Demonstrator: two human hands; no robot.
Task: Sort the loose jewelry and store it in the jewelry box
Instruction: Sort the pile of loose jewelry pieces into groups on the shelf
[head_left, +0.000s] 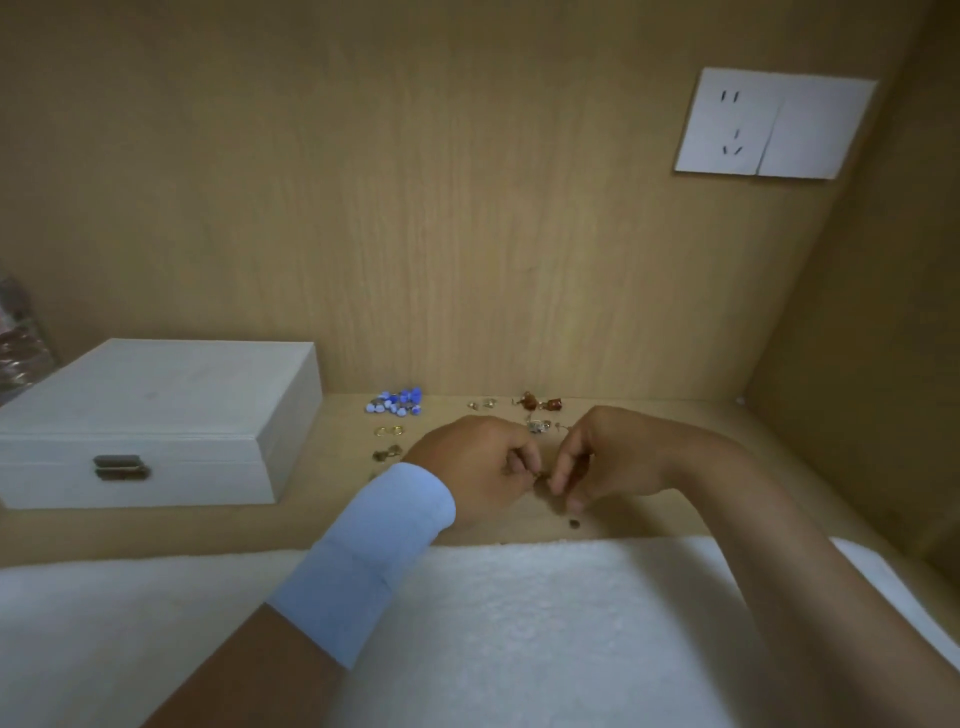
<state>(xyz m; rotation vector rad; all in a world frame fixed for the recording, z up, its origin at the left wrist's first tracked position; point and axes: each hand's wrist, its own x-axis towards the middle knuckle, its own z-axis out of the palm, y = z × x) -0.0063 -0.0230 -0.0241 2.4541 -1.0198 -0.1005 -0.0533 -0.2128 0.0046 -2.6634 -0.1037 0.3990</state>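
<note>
At frame centre, the left hand (475, 462) and right hand (615, 457) both pinch one tiny metal jewelry piece (542, 475). It looks light, slippery and easily bent, so it is best held by its edges. The closed white wooden jewelry box (156, 415) sits at left.

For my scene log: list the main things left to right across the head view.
Closed jewelry box → blue beads → left hand → small jewelry piece both hands pinch → right hand → wall socket.
</note>
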